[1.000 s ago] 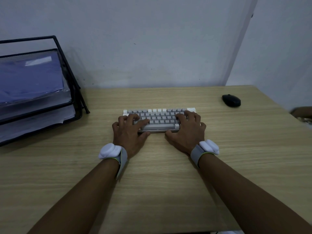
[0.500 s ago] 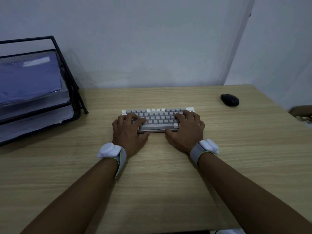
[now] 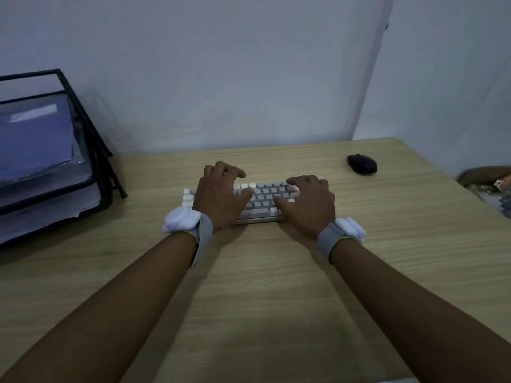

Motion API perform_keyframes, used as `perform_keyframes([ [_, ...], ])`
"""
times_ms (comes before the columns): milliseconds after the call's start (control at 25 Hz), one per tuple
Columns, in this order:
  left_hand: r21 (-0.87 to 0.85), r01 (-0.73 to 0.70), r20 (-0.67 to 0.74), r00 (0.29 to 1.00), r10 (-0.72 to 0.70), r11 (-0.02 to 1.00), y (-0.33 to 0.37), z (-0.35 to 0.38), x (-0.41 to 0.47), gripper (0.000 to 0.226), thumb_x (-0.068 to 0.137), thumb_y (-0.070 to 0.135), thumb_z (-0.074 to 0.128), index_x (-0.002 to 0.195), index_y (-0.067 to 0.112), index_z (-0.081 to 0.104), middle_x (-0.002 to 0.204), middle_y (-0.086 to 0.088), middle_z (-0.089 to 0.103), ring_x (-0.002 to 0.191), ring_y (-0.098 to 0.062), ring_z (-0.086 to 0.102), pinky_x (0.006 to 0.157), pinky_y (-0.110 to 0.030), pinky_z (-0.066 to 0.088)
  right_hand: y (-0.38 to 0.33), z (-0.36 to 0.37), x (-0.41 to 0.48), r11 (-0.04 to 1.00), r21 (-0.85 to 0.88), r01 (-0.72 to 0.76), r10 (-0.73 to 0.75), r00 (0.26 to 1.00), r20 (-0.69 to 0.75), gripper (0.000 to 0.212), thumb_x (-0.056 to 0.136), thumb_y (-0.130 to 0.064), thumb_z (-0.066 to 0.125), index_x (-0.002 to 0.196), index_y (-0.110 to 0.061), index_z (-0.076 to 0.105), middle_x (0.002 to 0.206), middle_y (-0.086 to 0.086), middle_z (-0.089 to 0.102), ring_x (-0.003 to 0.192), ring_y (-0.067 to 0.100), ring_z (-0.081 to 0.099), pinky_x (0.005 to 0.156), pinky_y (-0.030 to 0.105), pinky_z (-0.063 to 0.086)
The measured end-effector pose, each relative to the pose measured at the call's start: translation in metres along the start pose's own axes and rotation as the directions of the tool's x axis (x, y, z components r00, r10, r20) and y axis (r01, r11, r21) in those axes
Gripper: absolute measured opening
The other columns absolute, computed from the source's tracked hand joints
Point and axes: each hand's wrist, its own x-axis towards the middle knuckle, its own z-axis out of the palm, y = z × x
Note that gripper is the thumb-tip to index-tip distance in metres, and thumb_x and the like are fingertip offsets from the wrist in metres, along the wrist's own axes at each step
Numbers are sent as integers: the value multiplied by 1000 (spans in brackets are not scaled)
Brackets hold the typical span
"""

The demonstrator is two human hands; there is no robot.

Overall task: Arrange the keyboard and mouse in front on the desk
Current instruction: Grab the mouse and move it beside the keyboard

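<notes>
A small white and grey keyboard (image 3: 262, 197) lies on the wooden desk (image 3: 262, 286), in the middle, a little away from the wall. My left hand (image 3: 218, 194) hovers over its left part with fingers curled and apart, reaching past the far edge and holding nothing. My right hand (image 3: 307, 203) lies on the keyboard's right end, fingers hooked at the far right corner and thumb on the keys. A black mouse (image 3: 362, 163) sits alone at the back right of the desk, well clear of both hands. Both wrists wear grey bands with white pods.
A black wire paper tray (image 3: 55, 172) with blue folders and papers stands at the back left. The wall runs right behind the desk. Beyond the desk's right edge lies some clutter (image 3: 489, 186).
My left hand has let go of the keyboard's left end and risen, fingers reaching forward. My right thumb has shifted from the front edge onto the keys. The mouse has not moved.
</notes>
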Motion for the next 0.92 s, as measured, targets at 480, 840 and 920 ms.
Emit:
perform_keyframes([
  [480,-169,-22,181,982,53,985,92,61,95,28,85,31,59,112,22,60,120,2,49,118,-17,40,86,-34,43,74,-43,70,995,-49,-89,86,994,-64,58,76,-52,68,125,-22,61,135,6,56,128,29,43,101,47,41],
  [840,-195,-59,330,936,122,979,132,131,146,33,88,34,57,121,27,59,129,0,51,115,-21,52,94,-38,44,139,-62,121,972,-150,-183,167,980,-111,68,70,-54,71,131,-26,56,136,4,53,128,30,42,97,44,42],
  [920,-209,-58,383,914,136,976,137,150,156,35,89,33,56,124,29,59,130,-1,52,115,-21,54,96,-38,44,157,-62,130,964,-170,-203,191,978,-88,73,71,-54,72,135,-26,52,141,5,50,129,30,42,98,45,43],
])
